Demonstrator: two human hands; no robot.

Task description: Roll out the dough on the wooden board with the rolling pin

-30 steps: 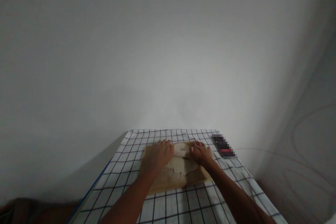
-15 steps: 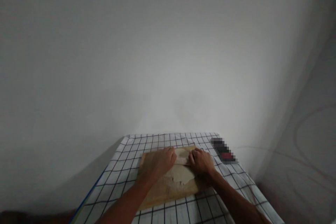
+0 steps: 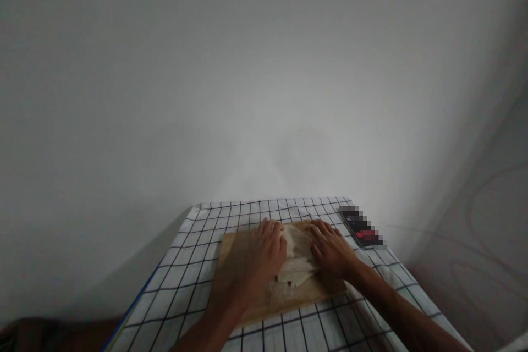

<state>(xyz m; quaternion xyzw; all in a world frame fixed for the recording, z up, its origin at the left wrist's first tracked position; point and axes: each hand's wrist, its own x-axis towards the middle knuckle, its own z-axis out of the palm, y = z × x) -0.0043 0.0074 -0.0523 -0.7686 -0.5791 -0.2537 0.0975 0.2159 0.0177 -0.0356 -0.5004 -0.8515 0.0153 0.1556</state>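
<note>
Already flattened thin, the dough point(image 3: 297, 274) lies on the wooden board point(image 3: 272, 305), its near edge uneven. Left hand point(image 3: 269, 247) and right hand point(image 3: 331, 248) flank it; I cannot tell whether their fingers grip anything.

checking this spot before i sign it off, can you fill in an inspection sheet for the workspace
Surface: white cloth with a dark grid, slightly rumpled at right
Things in hand: thin, pale, dough-like sheet, uneven near edge, lying on a wooden board
Clutter: dark, pixelated item with a red patch, near the cloth's right edge; identity unclear
Hands: left hand over the sheet's left side, right hand over its right; grip unclear
Cables: thin curved lines at far right; cable or marks, cannot tell
Surroundings: plain pale wall behind; dark shape at lower left, unclear
</note>
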